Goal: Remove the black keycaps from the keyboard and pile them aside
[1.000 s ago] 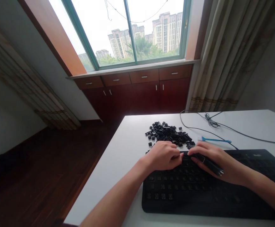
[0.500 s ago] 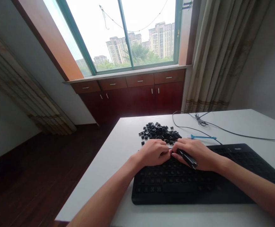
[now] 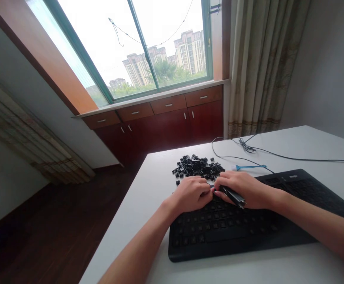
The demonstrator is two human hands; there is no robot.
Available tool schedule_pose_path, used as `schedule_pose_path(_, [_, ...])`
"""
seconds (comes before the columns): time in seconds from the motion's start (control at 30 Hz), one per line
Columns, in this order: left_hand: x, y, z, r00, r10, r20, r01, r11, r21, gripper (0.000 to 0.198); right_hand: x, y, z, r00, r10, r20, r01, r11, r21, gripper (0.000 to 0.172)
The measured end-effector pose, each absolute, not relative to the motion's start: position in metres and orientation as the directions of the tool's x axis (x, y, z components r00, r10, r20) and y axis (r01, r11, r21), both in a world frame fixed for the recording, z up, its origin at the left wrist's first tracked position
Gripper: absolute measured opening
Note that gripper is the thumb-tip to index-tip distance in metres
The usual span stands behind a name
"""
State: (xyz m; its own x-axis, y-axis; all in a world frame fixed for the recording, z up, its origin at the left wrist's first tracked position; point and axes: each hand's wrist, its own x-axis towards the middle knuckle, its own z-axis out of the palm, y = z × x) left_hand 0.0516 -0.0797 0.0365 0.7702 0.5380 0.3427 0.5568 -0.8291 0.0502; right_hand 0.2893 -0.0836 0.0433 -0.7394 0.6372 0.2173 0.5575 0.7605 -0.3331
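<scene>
A black keyboard with its keycaps off lies across the white table. My left hand rests over its upper left part, fingers curled and pressed together at the tips; what they pinch, if anything, is too small to tell. Close beside it, my right hand is wrapped round a black tool with a metallic end that points toward me. The fingertips of both hands nearly meet at the keyboard's top edge. Just beyond them is a heap of loose black keycaps.
A blue brush lies behind the keyboard. A black cable with a knotted bundle runs across the back of the white table. Beyond stand red cabinets under a window, with curtains at both sides.
The camera view has tilted and shifted, so the room and table appear turned. Both hands stay in about the same place over the keyboard, the black tool still in my right hand.
</scene>
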Motion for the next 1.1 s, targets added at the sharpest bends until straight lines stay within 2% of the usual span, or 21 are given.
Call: schedule_pose_path(1.1, [0.0507,-0.0799,0.035,0.778,0.532,0.334,0.553,-0.832,0.036,0.036,0.29,-0.0825,0.0431,-0.742,0.633,0.221,0.547,0.762,-0.347,0.024])
